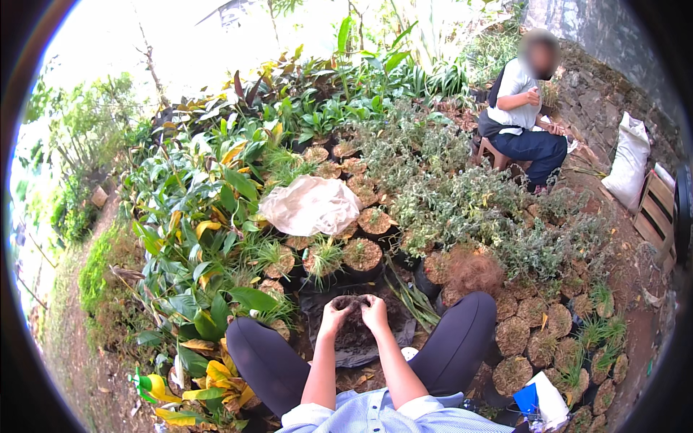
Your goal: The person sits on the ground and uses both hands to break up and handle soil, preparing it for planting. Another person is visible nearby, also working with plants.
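Observation:
My left hand [337,314] and my right hand [374,312] meet in front of my knees. Between their fingertips they hold a small clump of dark soil [355,304], partly covered by the fingers. Below them a heap of loose dark soil [352,334] lies on a black plastic sheet [357,358] on the ground. Long cut green leaves [414,299] lie at the sheet's right edge. A tangle of reddish-brown fibre [474,270] rests on potted plants just beyond my right knee.
Black nursery pots [362,256] stand packed ahead, with a crumpled white plastic sack [310,204] on top. A yellow-green spray bottle [151,386] lies at lower left. A person [522,108] sits on a stool at upper right, near a full white sack [628,162] and a wooden crate [655,211].

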The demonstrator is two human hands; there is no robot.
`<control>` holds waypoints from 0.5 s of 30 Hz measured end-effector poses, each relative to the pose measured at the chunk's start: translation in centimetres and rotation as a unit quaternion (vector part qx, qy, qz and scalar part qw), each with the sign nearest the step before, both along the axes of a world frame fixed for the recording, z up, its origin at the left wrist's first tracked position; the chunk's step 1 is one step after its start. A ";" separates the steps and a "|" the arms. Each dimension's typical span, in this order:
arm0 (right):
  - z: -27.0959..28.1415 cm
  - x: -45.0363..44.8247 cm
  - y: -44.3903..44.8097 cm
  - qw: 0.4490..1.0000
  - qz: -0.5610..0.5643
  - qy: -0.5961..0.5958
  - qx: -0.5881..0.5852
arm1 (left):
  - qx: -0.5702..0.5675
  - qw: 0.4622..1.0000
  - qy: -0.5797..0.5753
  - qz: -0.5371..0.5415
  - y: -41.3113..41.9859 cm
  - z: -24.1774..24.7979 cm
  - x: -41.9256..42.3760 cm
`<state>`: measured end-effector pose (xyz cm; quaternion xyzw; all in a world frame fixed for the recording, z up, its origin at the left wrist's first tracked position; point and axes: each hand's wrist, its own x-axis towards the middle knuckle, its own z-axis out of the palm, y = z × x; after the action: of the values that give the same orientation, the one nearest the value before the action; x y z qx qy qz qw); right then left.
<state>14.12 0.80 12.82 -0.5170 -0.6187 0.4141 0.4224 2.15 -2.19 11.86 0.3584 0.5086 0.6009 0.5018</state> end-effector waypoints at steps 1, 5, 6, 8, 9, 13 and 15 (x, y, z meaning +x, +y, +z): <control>-0.2 0.1 0.0 1.000 -0.005 -0.001 0.007 | -0.008 1.000 0.005 -0.001 -0.1 0.4 0.1; 0.0 -0.5 -0.4 1.000 -0.027 0.012 -0.009 | -0.030 0.999 0.036 0.010 -0.1 -0.9 -1.2; -0.1 -0.3 -0.3 1.000 -0.026 -0.002 -0.015 | -0.033 0.998 0.044 0.009 0.1 -0.6 -1.0; -0.3 0.4 0.1 0.999 -0.025 -0.028 -0.026 | -0.017 0.998 0.050 0.038 0.2 -0.2 0.0; 0.1 0.5 0.1 0.998 -0.028 -0.050 -0.036 | -0.010 0.997 0.053 0.053 0.2 0.3 0.5; 2.0 -1.1 -1.1 0.993 -0.034 -0.108 -0.041 | 0.007 0.994 -0.009 0.113 0.5 -2.6 -0.2; 2.0 -1.0 -1.0 0.991 -0.050 -0.120 -0.035 | 0.005 0.993 -0.019 0.119 0.7 -2.7 0.2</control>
<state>13.08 -0.21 14.84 -0.6076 -0.6233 0.3489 0.3473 2.35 -1.48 9.18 0.2863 0.5348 0.6657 0.4347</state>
